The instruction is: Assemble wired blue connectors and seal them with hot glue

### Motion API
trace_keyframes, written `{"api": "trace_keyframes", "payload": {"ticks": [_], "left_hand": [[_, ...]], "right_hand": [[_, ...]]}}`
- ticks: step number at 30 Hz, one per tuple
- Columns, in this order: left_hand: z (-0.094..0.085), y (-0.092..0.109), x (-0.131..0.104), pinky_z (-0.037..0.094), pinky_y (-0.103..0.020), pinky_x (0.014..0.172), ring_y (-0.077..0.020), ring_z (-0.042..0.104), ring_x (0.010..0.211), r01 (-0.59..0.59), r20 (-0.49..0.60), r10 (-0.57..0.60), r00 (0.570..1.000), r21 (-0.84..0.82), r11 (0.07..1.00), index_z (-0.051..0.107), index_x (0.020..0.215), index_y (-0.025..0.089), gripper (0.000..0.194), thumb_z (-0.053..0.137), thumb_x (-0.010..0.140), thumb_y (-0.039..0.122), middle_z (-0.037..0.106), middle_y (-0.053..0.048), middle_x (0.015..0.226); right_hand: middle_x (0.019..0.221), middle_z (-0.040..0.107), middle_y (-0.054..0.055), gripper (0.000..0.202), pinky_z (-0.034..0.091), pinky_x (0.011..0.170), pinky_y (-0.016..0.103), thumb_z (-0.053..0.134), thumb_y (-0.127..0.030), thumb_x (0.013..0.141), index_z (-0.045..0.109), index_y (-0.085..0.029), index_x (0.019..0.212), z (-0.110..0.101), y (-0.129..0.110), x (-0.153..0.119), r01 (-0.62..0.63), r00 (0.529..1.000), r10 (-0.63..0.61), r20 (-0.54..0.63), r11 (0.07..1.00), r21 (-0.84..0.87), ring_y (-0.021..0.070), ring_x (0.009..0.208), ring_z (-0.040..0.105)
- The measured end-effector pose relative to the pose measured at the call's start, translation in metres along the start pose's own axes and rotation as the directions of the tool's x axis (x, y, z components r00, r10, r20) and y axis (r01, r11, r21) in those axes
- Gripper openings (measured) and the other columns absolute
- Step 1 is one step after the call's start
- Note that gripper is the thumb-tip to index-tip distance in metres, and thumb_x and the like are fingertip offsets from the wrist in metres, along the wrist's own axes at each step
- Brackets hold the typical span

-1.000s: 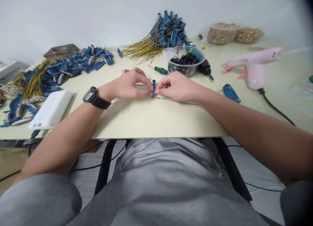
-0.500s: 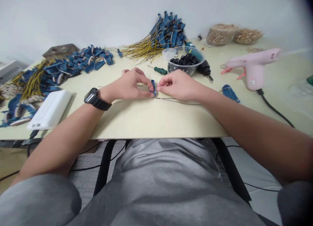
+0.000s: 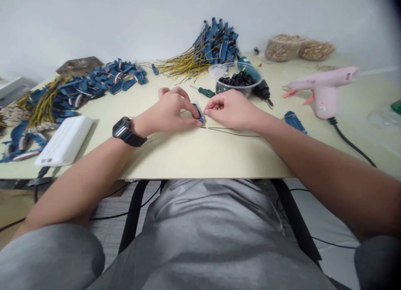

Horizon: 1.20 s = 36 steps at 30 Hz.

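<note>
Between the thumb and forefinger of my left hand (image 3: 177, 110) is a small blue plastic part (image 3: 198, 113), held just above or on the table; I cannot tell which. My right hand (image 3: 230, 109) is close beside it, thumb and forefinger pinched together. Whatever those fingertips hold is too small to make out. Thin dark wires (image 3: 233, 133) lie on the table below my right hand. A loose blue part (image 3: 295, 121) rests by my right forearm.
A tub of black pieces (image 3: 238, 79), a green screwdriver (image 3: 206, 92) and a power drill (image 3: 262, 89) stand behind my hands. A pink glue gun (image 3: 326, 89) is at right. Blue parts with yellow wires (image 3: 216, 41) are heaped behind. A white power bank (image 3: 65, 140) lies left.
My left hand has turned the blue part from nearly upright to a slant and shifted slightly right. My right hand has barely moved.
</note>
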<state>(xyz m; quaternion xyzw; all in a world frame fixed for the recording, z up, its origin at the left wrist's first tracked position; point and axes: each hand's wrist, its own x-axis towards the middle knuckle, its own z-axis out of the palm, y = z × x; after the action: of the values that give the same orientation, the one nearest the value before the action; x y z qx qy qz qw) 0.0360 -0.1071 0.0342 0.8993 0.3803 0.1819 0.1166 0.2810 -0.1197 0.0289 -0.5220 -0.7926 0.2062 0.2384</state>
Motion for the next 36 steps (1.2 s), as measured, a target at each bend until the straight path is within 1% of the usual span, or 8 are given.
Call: {"api": "trace_keyframes", "payload": {"ticks": [5, 11, 16, 20, 23, 25, 30, 36], "left_hand": [[0.001, -0.002, -0.001, 0.029, -0.065, 0.127, -0.0371, 0.064, 0.132, -0.03, -0.004, 0.03, 1.0, -0.006, 1.0, 0.094, 0.098, 0.032, 0.021, 0.085, 0.091, 0.05, 0.089, -0.004, 0.104], [0.0, -0.004, 0.0, 0.029, -0.065, 0.129, -0.0381, 0.066, 0.136, -0.044, -0.034, 0.044, 0.998, -0.007, 0.999, 0.094, 0.096, 0.032, 0.026, 0.083, 0.094, 0.055, 0.087, -0.004, 0.103], [-0.013, -0.004, 0.0, 0.034, -0.067, 0.129, -0.0404, 0.068, 0.134, 0.037, -0.097, -0.033, 0.995, 0.042, 0.998, 0.09, 0.098, 0.029, 0.031, 0.08, 0.099, 0.059, 0.087, -0.008, 0.113], [-0.015, -0.014, 0.001, 0.036, -0.067, 0.127, -0.0421, 0.068, 0.139, 0.085, -0.083, -0.077, 0.994, 0.102, 0.991, 0.087, 0.122, 0.029, 0.035, 0.074, 0.101, 0.053, 0.087, -0.01, 0.135], [-0.009, -0.022, 0.002, 0.035, -0.066, 0.129, -0.0446, 0.065, 0.147, 0.09, -0.028, -0.088, 0.996, 0.086, 0.992, 0.077, 0.148, 0.029, 0.057, 0.075, 0.097, 0.054, 0.081, -0.011, 0.155], [-0.005, -0.025, 0.003, 0.033, -0.066, 0.131, -0.0467, 0.061, 0.153, 0.084, 0.013, -0.085, 0.996, 0.076, 0.994, 0.072, 0.157, 0.029, 0.068, 0.075, 0.095, 0.058, 0.077, -0.012, 0.162], [-0.002, -0.025, 0.003, 0.034, -0.068, 0.133, -0.0483, 0.059, 0.158, 0.086, 0.088, -0.091, 0.992, 0.062, 0.994, 0.066, 0.166, 0.025, 0.079, 0.072, 0.096, 0.061, 0.073, -0.017, 0.169], [-0.003, -0.029, 0.004, 0.043, -0.061, 0.129, -0.0452, 0.064, 0.157, 0.069, 0.101, -0.07, 0.992, 0.014, 0.998, 0.063, 0.169, 0.025, 0.084, 0.074, 0.097, 0.066, 0.078, -0.017, 0.161]], "right_hand": [[0.087, 0.081, 0.007, 0.016, 0.05, 0.084, 0.039, 0.074, -0.02, 0.099, 0.09, -0.018, 0.096, 0.0, 0.0, 0.0, 0.002, 1.0, -0.002, -0.003, 1.0, 0.008, 0.0239, 0.085, 0.069], [0.088, 0.08, 0.007, 0.014, 0.05, 0.083, 0.039, 0.075, -0.02, 0.099, 0.088, -0.018, 0.095, -0.001, -0.001, -0.001, 0.0, 1.0, 0.0, -0.015, 1.0, -0.003, 0.0231, 0.084, 0.069], [0.088, 0.08, 0.007, 0.014, 0.049, 0.082, 0.039, 0.074, -0.019, 0.099, 0.088, -0.019, 0.097, 0.0, -0.001, -0.002, -0.001, 1.0, 0.001, -0.02, 1.0, 0.015, 0.023, 0.083, 0.067], [0.091, 0.079, 0.006, 0.012, 0.048, 0.083, 0.039, 0.075, -0.02, 0.098, 0.087, -0.019, 0.099, 0.0, -0.002, -0.004, -0.002, 1.0, 0.002, -0.02, 1.0, 0.007, 0.0225, 0.084, 0.066], [0.093, 0.078, 0.005, 0.012, 0.046, 0.083, 0.039, 0.079, -0.029, 0.1, 0.086, -0.019, 0.103, 0.0, -0.006, -0.007, -0.001, 1.0, 0.001, -0.02, 1.0, 0.012, 0.0218, 0.084, 0.065], [0.095, 0.078, 0.005, 0.019, 0.044, 0.084, 0.039, 0.083, -0.036, 0.1, 0.085, -0.019, 0.108, 0.0, -0.01, -0.009, -0.004, 1.0, 0.004, -0.004, 1.0, 0.009, 0.0221, 0.086, 0.065], [0.103, 0.078, 0.006, 0.037, 0.041, 0.089, 0.039, 0.09, -0.044, 0.095, 0.083, -0.018, 0.12, 0.003, -0.013, -0.011, -0.002, 1.0, 0.004, 0.029, 0.997, -0.079, 0.0242, 0.092, 0.067], [0.097, 0.078, 0.004, 0.028, 0.037, 0.092, 0.04, 0.09, -0.041, 0.092, 0.083, -0.02, 0.108, 0.01, -0.009, -0.01, 0.039, 0.999, -0.037, 0.019, 0.989, -0.14, 0.0242, 0.089, 0.066]]}}
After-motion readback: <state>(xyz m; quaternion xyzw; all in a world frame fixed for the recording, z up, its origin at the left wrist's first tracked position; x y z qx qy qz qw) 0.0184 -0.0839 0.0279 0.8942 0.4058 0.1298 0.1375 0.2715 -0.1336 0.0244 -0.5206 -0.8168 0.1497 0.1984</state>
